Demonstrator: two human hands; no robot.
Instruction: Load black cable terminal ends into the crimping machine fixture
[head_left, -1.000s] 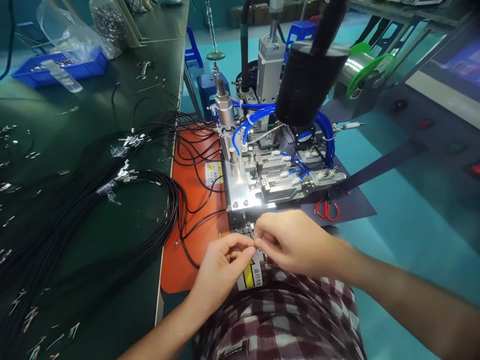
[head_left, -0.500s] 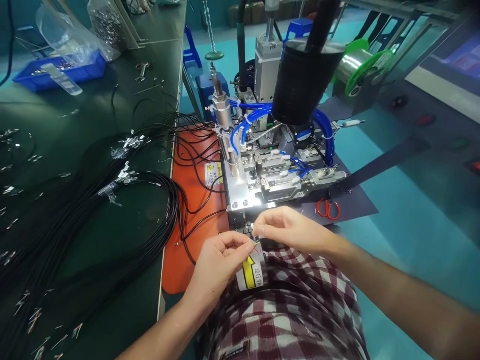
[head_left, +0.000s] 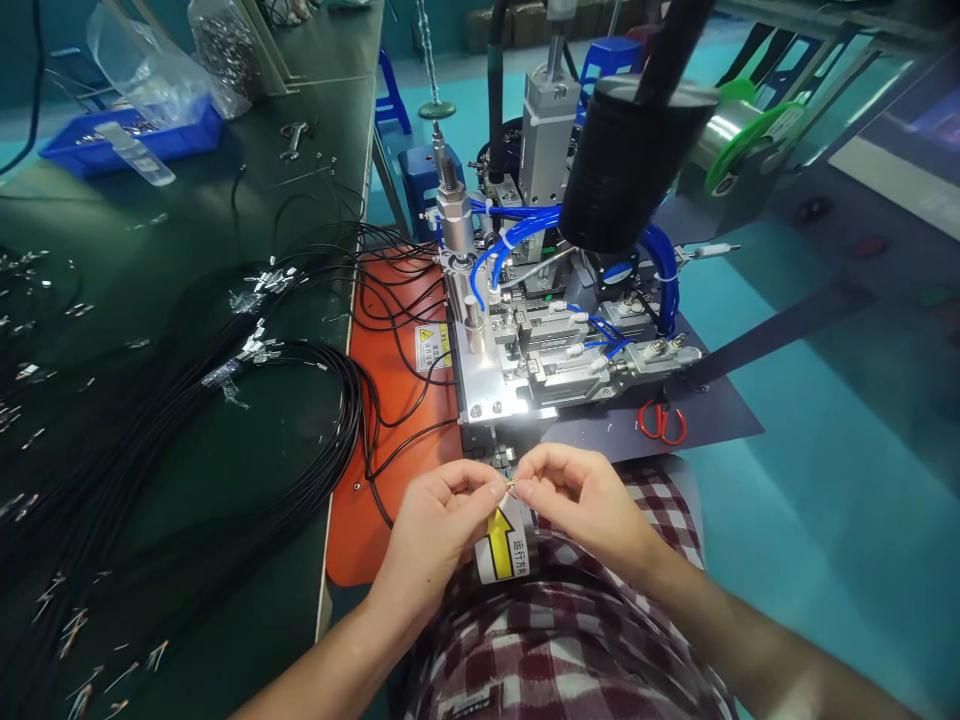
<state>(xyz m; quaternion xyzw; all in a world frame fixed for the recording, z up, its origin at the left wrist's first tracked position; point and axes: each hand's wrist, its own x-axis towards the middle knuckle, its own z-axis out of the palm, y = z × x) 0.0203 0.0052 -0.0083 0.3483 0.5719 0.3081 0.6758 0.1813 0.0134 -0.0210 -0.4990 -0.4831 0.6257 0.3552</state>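
My left hand (head_left: 448, 510) is closed in a pinch on thin coloured wires (head_left: 512, 484), with yellow and red showing at the fingertips. Close against it, my right hand (head_left: 581, 492) pinches the other side of the same wires. Most of their length is hidden by the fingers. Just below the fingertips is a white label with a yellow arrow (head_left: 500, 548). A metal machine with blue air tubes (head_left: 555, 350) stands right beyond both hands.
Black cables (head_left: 341, 420) lie coiled on the dark green table (head_left: 262, 520) at left, some crossing the orange base (head_left: 352, 540). Red-handled scissors (head_left: 663, 423) rest right of the machine. A black cylinder (head_left: 630, 165) hangs over it, near a green wire spool (head_left: 739, 150).
My right hand has come down and turned so its fingertips meet the wires beside my left fingertips. My left hand keeps its pinch. The view has shifted slightly.
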